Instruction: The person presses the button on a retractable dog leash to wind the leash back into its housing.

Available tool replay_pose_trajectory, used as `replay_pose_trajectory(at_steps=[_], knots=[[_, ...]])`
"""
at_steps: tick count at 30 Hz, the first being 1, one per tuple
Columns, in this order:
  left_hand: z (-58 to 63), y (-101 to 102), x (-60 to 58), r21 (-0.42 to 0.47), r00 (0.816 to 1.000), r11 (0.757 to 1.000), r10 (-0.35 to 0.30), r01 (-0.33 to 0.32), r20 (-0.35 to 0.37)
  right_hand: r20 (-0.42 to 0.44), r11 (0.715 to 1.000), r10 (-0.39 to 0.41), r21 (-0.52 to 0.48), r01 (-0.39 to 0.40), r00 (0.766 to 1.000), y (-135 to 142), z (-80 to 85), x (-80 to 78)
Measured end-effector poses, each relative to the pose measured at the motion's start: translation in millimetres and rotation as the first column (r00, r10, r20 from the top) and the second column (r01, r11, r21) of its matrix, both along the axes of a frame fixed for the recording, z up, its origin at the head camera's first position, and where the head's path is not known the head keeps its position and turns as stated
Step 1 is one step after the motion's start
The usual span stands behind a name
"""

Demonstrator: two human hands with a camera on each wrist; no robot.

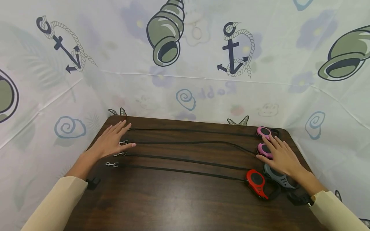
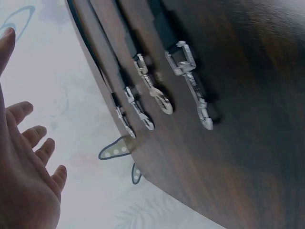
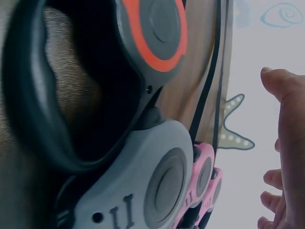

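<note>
Several retractable dog leashes lie across the table, black cords drawn out side by side. At the right are their cases: a red leash (image 1: 255,183), a grey leash (image 1: 278,175), a pink leash (image 1: 263,150) and another pink leash (image 1: 263,132) farthest back. Metal snap hooks (image 1: 112,164) end the cords at the left; the left wrist view shows a nearer hook (image 2: 188,81) plainly. My left hand (image 1: 110,141) hovers over the hook ends, fingers spread, holding nothing. Above the pink and grey cases my right hand (image 1: 281,157) is held with straight fingers, gripping nothing and partly covering them.
The dark wooden table (image 1: 162,202) has rounded far corners. A patterned white cloth (image 1: 202,96) with shells and anchors hangs behind it and along both sides. A black cord shows at the right edge, beyond the table.
</note>
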State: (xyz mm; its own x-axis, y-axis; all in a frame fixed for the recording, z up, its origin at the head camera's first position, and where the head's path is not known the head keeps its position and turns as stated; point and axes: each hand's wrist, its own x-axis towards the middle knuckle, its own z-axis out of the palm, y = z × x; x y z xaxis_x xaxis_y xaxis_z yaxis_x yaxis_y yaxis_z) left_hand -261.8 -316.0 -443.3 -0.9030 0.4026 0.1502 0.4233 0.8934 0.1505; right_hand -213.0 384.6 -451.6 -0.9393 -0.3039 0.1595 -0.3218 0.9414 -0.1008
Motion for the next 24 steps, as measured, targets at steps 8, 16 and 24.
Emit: replay_pose_trajectory(at_steps=[8, 16, 24], knots=[[-6.8, -6.0, 17.8, 0.035, 0.997, 0.997, -0.063, 0.064, -0.041, -0.046, 0.999, 0.045, 0.006, -0.045, 0.998, 4.6, -3.9, 16.4], [-14.8, -11.8, 38.6, 0.061, 0.993, 0.992, -0.106, 0.110, -0.054, -0.097, 0.996, 0.090, 0.006, -0.090, 0.991, 0.8, -10.1, 34.2], [-26.0, -13.4, 55.0, 0.146, 0.990, 0.980, -0.126, 0.133, -0.058, -0.131, 0.990, 0.134, -0.028, -0.139, 0.982, -2.7, -12.7, 49.5]])
